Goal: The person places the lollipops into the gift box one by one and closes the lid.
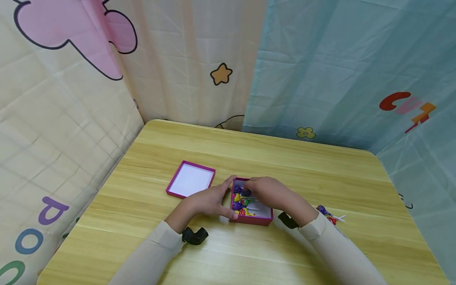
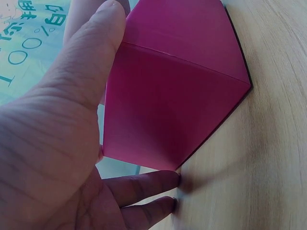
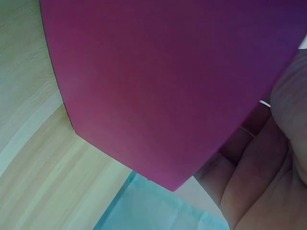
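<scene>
A magenta box stands uncovered on the table, with several wrapped lollipops in its left half, their white sticks pointing right. My left hand holds the box at its left side, thumb at the near corner and forefinger by the far one. In the left wrist view the thumb lies along the magenta wall. My right hand reaches over the right wall into the box, its fingers curled at a dark purple lollipop. The right wrist view has the box wall hiding the fingertips; a bit of white stick shows.
Left of the box lies its lid, white inside face up with a magenta rim. A few more lollipops lie on the wooden table beyond the right forearm. Printed curtains hang behind the table.
</scene>
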Action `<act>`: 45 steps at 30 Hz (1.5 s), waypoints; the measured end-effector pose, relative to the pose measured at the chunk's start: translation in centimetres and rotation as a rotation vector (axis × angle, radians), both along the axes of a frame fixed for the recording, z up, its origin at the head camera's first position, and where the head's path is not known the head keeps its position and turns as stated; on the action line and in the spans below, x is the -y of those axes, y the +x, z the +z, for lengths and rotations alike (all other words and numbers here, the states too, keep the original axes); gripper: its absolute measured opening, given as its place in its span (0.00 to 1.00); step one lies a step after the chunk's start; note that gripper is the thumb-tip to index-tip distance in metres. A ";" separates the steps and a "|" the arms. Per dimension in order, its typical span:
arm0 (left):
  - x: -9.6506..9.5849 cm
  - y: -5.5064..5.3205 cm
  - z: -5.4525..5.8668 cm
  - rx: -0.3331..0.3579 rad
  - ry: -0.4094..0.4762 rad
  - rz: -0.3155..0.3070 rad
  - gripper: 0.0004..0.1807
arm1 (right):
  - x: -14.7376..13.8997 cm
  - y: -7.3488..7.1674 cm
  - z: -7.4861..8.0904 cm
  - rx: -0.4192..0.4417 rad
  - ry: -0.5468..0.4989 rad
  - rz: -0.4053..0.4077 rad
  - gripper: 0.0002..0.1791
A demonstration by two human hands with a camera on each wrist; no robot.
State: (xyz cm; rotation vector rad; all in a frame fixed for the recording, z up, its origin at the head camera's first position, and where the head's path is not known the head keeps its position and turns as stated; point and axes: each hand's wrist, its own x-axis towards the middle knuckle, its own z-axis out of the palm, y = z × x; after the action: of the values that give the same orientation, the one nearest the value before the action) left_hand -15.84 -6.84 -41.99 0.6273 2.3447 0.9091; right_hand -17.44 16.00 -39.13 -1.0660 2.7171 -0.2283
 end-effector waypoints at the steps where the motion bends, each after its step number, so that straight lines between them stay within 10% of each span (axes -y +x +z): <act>1: 0.0 0.0 0.0 0.001 0.000 0.001 0.67 | 0.0 0.1 0.0 0.001 0.000 -0.006 0.12; 34: -0.1 0.0 -0.1 -0.008 0.001 0.011 0.68 | -2.0 0.4 0.4 0.143 -0.228 -0.005 0.16; 45: -0.3 0.1 -0.1 -0.010 -0.016 0.017 0.69 | -7.4 1.3 2.0 0.084 -0.358 -0.230 0.13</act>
State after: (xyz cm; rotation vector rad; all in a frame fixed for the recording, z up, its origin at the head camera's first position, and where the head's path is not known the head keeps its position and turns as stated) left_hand -15.75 -6.58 -42.12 0.6077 2.3673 0.8962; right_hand -16.13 23.35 -37.15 -0.7941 2.7817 -0.8028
